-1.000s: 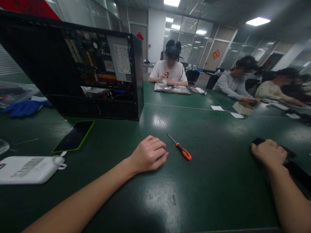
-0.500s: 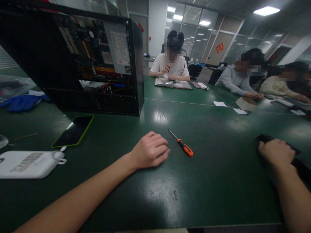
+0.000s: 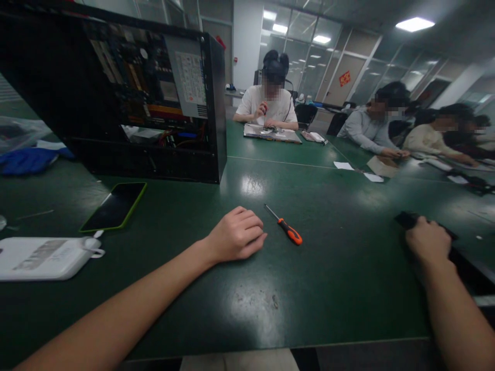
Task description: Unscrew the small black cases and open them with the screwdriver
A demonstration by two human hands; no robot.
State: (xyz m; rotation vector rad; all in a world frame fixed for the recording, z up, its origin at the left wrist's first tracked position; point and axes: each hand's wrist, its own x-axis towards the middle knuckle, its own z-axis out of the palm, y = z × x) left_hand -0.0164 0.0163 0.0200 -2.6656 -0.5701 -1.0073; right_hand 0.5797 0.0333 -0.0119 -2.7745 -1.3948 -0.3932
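Note:
My left hand (image 3: 237, 234) rests on the green table with its fingers curled together; whether anything is inside is hidden. Just right of it lies a screwdriver (image 3: 289, 231) with an orange and black handle, its tip pointing up and left, untouched. Far to the right, my right hand (image 3: 429, 239) is closed over a black object (image 3: 407, 220) on the table, which I cannot make out further. An open black computer case (image 3: 162, 165) stands at the upper left, its circuit boards and power supply showing.
Left of my left arm lie a phone with a green edge (image 3: 115, 207) and a white power bank (image 3: 46, 258). Blue gloves (image 3: 29, 161) are beside the case. Across the green table (image 3: 270, 185), a person in white (image 3: 286, 105) works on a flat device (image 3: 270, 134); others sit farther right.
The view has turned slightly right, so most things appear shifted left. My right hand remains on the black object, and more of the dark items beneath that forearm shows. The left hand keeps its pose.

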